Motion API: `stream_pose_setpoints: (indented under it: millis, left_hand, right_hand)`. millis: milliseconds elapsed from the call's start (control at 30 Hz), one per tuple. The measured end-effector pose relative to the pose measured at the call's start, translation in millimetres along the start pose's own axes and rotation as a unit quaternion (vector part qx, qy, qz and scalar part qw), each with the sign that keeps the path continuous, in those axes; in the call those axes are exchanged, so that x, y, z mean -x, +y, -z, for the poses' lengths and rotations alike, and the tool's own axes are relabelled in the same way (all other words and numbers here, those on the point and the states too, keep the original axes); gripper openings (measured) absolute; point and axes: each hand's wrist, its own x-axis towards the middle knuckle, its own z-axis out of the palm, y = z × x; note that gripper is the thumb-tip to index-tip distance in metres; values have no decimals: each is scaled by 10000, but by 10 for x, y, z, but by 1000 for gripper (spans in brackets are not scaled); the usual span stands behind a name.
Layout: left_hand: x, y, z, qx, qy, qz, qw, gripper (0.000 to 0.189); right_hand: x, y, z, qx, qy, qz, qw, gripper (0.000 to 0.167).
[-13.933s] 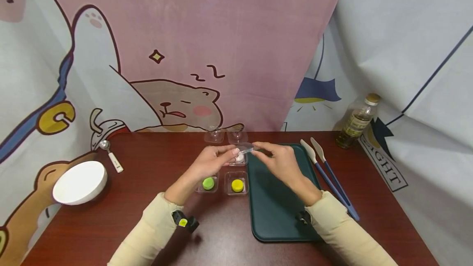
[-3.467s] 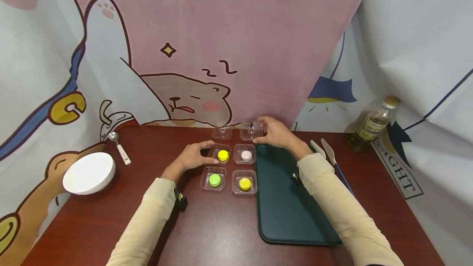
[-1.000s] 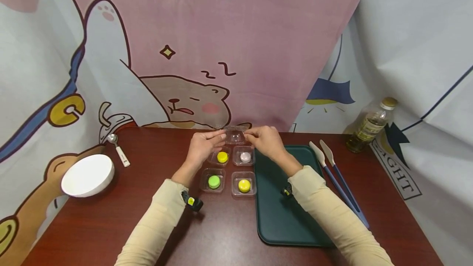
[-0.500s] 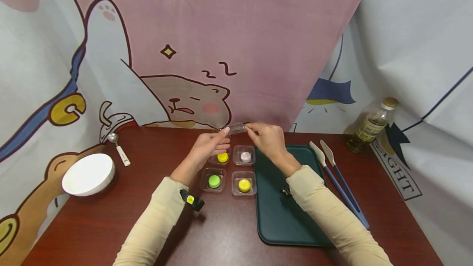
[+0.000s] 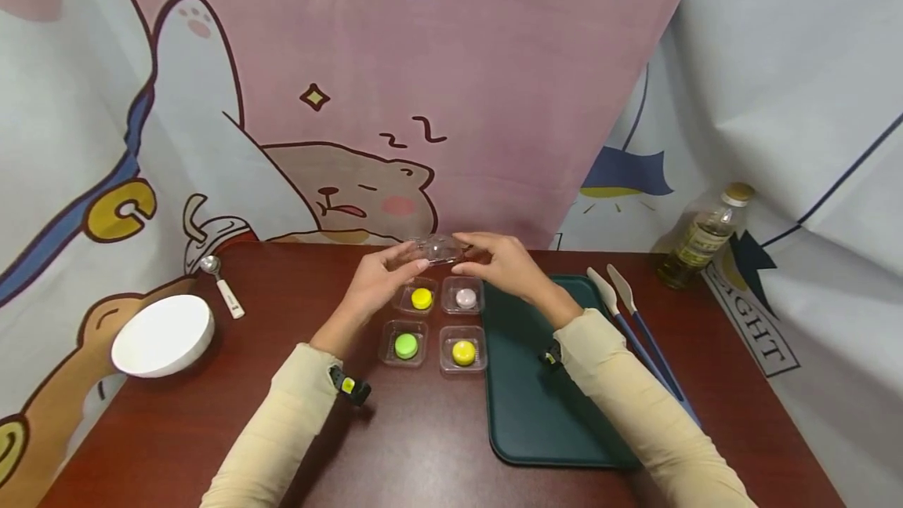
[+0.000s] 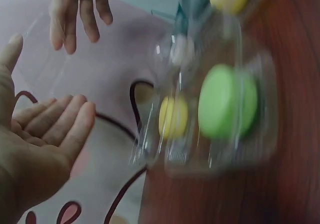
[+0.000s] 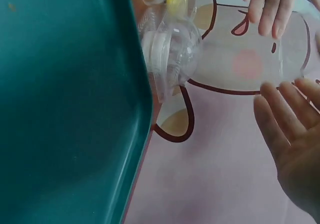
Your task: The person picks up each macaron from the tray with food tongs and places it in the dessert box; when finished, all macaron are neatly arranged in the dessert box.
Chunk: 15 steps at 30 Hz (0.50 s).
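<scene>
My left hand [image 5: 377, 281] and right hand [image 5: 511, 265] hold a clear domed plastic lid [image 5: 439, 248] between them by its opposite sides, above the back of the table. In the left wrist view, the left hand [image 6: 35, 164] has its thumb raised apart from its fingers, and the lid is only a faint outline. The right hand [image 7: 295, 144] shows extended fingers. Below, small clear containers each bear a macaron: green [image 5: 405, 346], yellow [image 5: 463, 352], another yellow [image 5: 422, 299] and pale pink [image 5: 466, 299]. The pale one's container has a clear dome [image 7: 185, 49] over it.
A dark green tray [image 5: 536, 414] lies right of the containers, partly under my right forearm. Two blue-handled spreaders [image 5: 642, 343] lie beyond it, and a bottle [image 5: 694, 245] stands at the back right. A white bowl [image 5: 162, 335] and a scoop [image 5: 222, 288] are at the left.
Earlier, both hands held a clear piece over the pale macaron, then the right hand reached the clear pieces at the back. The held lid has tilted over, and the fingers have spread wider.
</scene>
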Motion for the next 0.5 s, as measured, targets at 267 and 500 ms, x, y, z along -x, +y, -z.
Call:
stream_pose_setpoints:
  millis: [267, 500]
  left_hand:
    - [-42, -70, 206, -1184, -128, -907, 9887, 68]
    - [-48, -142, 302, -1853, -336, -1078, 9762, 73]
  right_hand:
    - [-53, -31, -3, -324, -680, -427, 9962, 77]
    - [-71, -85, -77, 63, -693, -409, 9967, 78]
